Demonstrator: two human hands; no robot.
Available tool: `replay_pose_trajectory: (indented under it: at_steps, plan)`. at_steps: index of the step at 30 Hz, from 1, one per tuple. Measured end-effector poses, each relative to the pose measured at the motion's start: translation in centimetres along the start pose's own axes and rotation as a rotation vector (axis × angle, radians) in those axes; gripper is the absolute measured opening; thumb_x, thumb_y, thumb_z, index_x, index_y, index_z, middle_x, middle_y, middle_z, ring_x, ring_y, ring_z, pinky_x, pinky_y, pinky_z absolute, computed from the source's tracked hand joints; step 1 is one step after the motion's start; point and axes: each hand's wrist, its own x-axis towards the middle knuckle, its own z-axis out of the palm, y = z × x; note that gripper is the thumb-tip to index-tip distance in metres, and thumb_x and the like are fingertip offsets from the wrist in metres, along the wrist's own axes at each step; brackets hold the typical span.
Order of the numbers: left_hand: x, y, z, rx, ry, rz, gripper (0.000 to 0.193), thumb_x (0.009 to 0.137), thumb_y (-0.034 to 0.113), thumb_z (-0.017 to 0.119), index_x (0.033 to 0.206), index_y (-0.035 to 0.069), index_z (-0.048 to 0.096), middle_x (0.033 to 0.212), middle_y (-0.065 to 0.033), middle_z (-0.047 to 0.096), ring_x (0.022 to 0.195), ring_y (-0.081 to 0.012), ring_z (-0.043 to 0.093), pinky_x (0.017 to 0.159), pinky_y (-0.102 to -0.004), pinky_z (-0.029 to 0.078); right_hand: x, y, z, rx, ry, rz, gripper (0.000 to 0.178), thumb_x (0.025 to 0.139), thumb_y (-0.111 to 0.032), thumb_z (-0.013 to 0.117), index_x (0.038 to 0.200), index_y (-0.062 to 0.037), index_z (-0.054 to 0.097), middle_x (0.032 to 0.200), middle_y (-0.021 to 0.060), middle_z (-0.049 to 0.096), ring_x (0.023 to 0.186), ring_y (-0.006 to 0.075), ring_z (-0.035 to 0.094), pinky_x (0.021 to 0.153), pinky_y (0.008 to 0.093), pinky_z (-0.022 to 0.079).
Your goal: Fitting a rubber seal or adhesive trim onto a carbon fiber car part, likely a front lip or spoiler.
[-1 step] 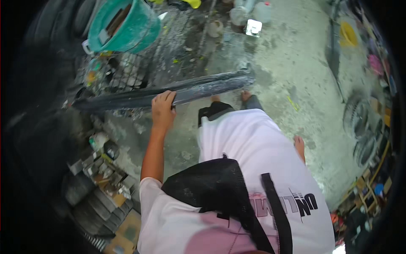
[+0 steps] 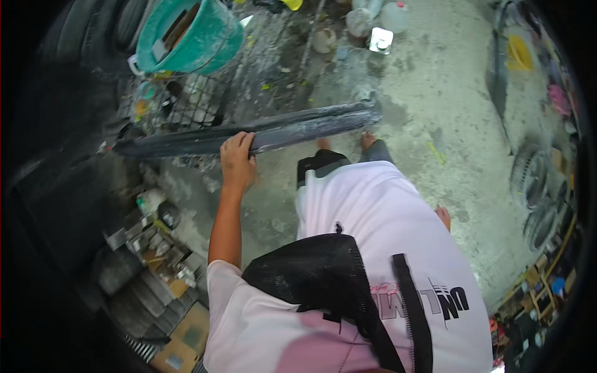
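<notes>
A long, dark, dusty trim strip (image 2: 311,128), shaped like a channel, lies across the view in front of me, tilted slightly up to the right. My left hand (image 2: 237,152) is closed over its near edge around the middle, fingers on top; the thumb side is hard to see. The strip's left end fades into shadow, while its right end reaches just past my bare feet (image 2: 368,138). Beyond my shirt on the right, a small part of my right hand (image 2: 443,216) shows, away from the strip. Its fingers are mostly hidden and blurred.
A green tub (image 2: 214,40) holding board-like pieces stands at the far left, beside a wire basket (image 2: 196,99). Plastic jugs (image 2: 394,17) and a metal can (image 2: 381,40) stand farther off. Wheel rims (image 2: 530,177) line the right; boxes (image 2: 180,348) sit at lower left.
The view has shifted slightly, with surroundings and strip a little farther right. My left hand sits slightly farther left along the strip, still gripping it. Less of my right hand shows.
</notes>
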Motion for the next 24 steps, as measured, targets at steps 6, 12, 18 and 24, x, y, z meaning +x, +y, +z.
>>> replay_pose_trajectory:
  at_steps: [6, 12, 18, 24]
  plan:
    - [-8.6, -7.3, -4.4, 0.453, 0.07, -0.421, 0.066, 0.079, 0.009, 0.076, 0.142, 0.01, 0.056, 0.139, -0.011, 0.058, 0.134, -0.0308, 0.052, 0.12, -0.0571, 0.03, -0.2, -1.7, -0.3, 0.077, -0.516, 0.348, 0.048, 0.105, -0.041, 0.055, 0.111, 0.0061, 0.064, 0.097, 0.0168, 0.07, 0.089, 0.0213, 0.066, 0.075, 0.0407, 0.053]
    - [-3.2, -2.2, -0.1, 0.403, -0.06, -0.233, 0.064, 0.074, 0.023, 0.08, 0.132, 0.008, 0.059, 0.13, -0.0101, 0.061, 0.131, -0.0283, 0.052, 0.12, -0.0615, 0.026, 3.2, -5.1, -1.4, -0.045, -0.039, 0.164, 0.07, 0.096, -0.053, 0.067, 0.136, 0.0043, 0.055, 0.135, 0.023, 0.062, 0.128, 0.0345, 0.057, 0.109, 0.0424, 0.041]
    - [-2.0, 5.6, 3.8, 0.084, 0.02, 0.057, 0.063, 0.074, 0.023, 0.083, 0.13, 0.006, 0.06, 0.128, -0.0123, 0.062, 0.125, -0.0305, 0.055, 0.112, -0.0541, 0.035, 3.3, -16.4, -1.2, 0.042, 0.1, -0.048, 0.04, 0.101, -0.042, 0.066, 0.119, -0.0071, 0.062, 0.095, 0.0015, 0.058, 0.086, 0.0146, 0.052, 0.08, 0.0334, 0.043]
    - [-3.2, -3.5, -0.3, 0.088, 0.225, 0.012, 0.06, 0.071, 0.015, 0.081, 0.127, 0.007, 0.063, 0.126, -0.0121, 0.062, 0.123, -0.0329, 0.055, 0.112, -0.051, 0.036, 0.9, -5.5, 3.2, -0.061, 0.14, -0.045, 0.038, 0.098, -0.039, 0.067, 0.106, -0.0023, 0.06, 0.094, 0.0116, 0.064, 0.087, 0.0252, 0.059, 0.08, 0.0401, 0.047]
